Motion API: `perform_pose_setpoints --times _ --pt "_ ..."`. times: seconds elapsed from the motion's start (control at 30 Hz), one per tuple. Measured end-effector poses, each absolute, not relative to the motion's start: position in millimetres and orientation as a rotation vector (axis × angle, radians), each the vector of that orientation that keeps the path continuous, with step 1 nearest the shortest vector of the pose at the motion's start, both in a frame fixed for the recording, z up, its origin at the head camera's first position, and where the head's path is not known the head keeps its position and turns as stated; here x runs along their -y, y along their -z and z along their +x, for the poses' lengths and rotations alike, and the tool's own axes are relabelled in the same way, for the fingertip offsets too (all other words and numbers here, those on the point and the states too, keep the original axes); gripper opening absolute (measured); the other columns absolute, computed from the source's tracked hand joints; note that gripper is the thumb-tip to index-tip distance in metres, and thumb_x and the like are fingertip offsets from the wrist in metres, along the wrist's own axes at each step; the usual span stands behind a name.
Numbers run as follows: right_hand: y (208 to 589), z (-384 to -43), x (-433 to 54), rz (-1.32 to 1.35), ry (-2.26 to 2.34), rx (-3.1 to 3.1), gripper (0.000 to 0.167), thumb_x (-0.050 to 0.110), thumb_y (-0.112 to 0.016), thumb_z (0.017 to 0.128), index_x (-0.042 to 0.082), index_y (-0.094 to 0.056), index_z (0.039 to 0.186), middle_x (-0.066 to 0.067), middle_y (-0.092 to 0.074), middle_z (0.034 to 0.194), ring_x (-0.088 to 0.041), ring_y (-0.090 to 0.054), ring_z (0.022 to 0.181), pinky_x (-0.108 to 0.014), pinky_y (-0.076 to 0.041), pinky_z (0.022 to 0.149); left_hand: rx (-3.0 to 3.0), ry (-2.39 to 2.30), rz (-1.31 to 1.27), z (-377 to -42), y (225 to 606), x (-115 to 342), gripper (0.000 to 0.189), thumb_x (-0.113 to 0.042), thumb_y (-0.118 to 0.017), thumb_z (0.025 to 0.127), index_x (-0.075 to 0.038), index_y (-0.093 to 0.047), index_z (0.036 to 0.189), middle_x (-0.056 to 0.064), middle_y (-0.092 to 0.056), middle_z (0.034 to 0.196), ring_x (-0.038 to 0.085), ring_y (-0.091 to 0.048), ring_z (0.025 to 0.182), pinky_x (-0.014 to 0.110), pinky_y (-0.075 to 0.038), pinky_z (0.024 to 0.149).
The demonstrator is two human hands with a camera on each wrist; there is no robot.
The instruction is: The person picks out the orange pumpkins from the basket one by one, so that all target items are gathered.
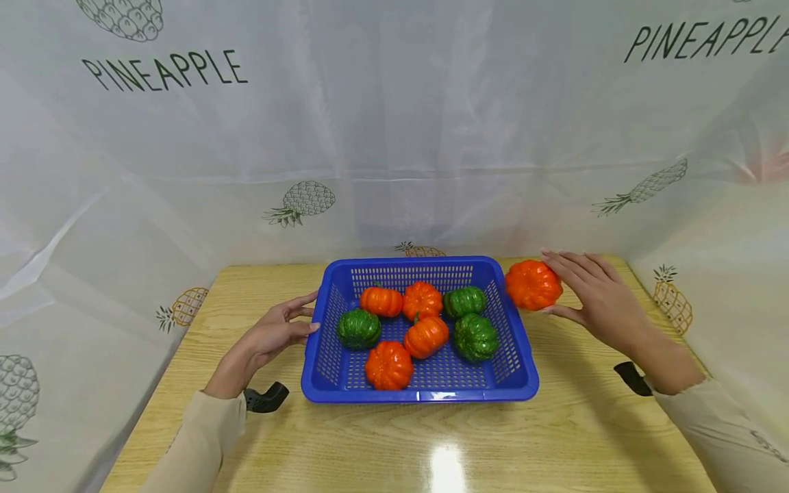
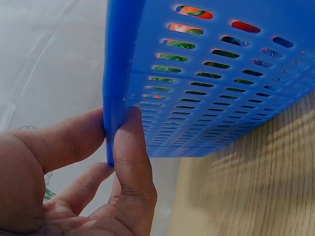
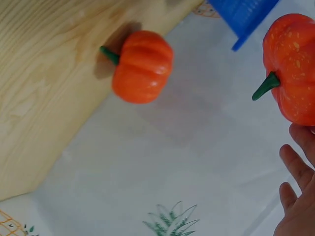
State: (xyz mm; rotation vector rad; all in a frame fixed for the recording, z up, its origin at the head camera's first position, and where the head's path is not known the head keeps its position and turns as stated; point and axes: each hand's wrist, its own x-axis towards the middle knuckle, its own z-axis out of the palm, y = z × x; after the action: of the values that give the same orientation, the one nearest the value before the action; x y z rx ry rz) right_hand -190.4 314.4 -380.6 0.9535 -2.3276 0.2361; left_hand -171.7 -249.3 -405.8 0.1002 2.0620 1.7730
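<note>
A blue plastic basket (image 1: 419, 396) with slotted walls stands on the table. Several small orange pumpkins (image 1: 389, 365) and three green ones (image 1: 359, 329) lie inside it. My left hand (image 1: 277, 332) pinches the basket's left rim; in the left wrist view, the thumb and fingers of the left hand (image 2: 133, 162) lie on either side of that rim. Just outside the right rim, my right hand (image 1: 607, 298) grips another orange pumpkin (image 1: 533, 285) between thumb and fingers. That pumpkin (image 3: 295, 69) shows its dark green stem in the right wrist view.
One more orange pumpkin (image 3: 142, 66) sits on the table near its edge, seen in the right wrist view and hidden in the head view. The wooden table (image 1: 345, 445) meets a white pineapple-print sheet (image 1: 401, 123) at the back and sides.
</note>
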Motion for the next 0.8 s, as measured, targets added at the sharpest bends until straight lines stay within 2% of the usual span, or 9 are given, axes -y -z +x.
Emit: perform_pose_setpoints --times 0.07,0.2,0.3,0.5,0.6,0.8 --pt "383 -192 -319 0.932 -0.242 2.331 0.091 0.076 -0.037 0.101 0.004 -0.052 0.154 -0.02 -0.059 0.147 -0.042 -0.052 0.13 -0.044 -0.022 0.13 -2.064 -1.772 0.1 -172 406 249 0.076 -0.001 -0.061 0.105 -0.005 -0.019 0.17 0.029 -0.044 0.147 0.014 -0.07 0.095 0.032 -0.062 0.085" --pt "387 -194 -328 0.872 -0.24 2.342 0.094 0.078 -0.035 0.099 0.002 -0.053 0.153 -0.024 -0.06 0.143 -0.043 -0.052 0.129 -0.053 -0.03 0.123 -2.065 -1.771 0.102 -171 405 249 0.077 -0.001 -0.061 0.105 -0.005 -0.019 0.169 0.029 -0.045 0.147 0.014 -0.07 0.095 0.032 -0.062 0.084" --pt "389 -195 -334 0.827 -0.24 2.362 0.097 0.079 -0.034 0.098 0.001 -0.054 0.151 -0.027 -0.061 0.141 -0.045 -0.051 0.13 -0.059 -0.032 0.118 -2.065 -1.77 0.102 -171 405 249 0.077 -0.001 -0.061 0.105 -0.005 -0.019 0.169 0.029 -0.044 0.147 0.014 -0.07 0.095 0.032 -0.061 0.084" --pt "396 -196 -347 0.761 -0.249 2.426 0.099 0.08 -0.032 0.098 0.001 -0.05 0.155 -0.029 -0.059 0.141 -0.047 -0.047 0.133 -0.052 -0.019 0.13 -2.062 -1.771 0.106 -172 406 250 0.077 -0.001 -0.061 0.105 -0.004 -0.019 0.169 0.029 -0.044 0.148 0.014 -0.07 0.096 0.031 -0.062 0.084" --pt "400 -198 -353 0.724 -0.249 2.449 0.102 0.082 -0.029 0.096 0.001 -0.049 0.155 -0.028 -0.058 0.144 -0.047 -0.046 0.133 -0.051 -0.016 0.131 -2.064 -1.771 0.108 -172 406 250 0.077 -0.001 -0.061 0.105 -0.004 -0.019 0.169 0.03 -0.044 0.147 0.014 -0.07 0.096 0.032 -0.062 0.085" --pt "408 -201 -363 0.658 -0.253 2.463 0.105 0.084 -0.027 0.095 0.002 -0.049 0.156 -0.026 -0.057 0.147 -0.048 -0.047 0.132 -0.053 -0.019 0.13 -2.068 -1.769 0.107 -172 406 249 0.077 -0.001 -0.061 0.105 -0.004 -0.019 0.169 0.03 -0.044 0.148 0.014 -0.07 0.097 0.032 -0.062 0.086"
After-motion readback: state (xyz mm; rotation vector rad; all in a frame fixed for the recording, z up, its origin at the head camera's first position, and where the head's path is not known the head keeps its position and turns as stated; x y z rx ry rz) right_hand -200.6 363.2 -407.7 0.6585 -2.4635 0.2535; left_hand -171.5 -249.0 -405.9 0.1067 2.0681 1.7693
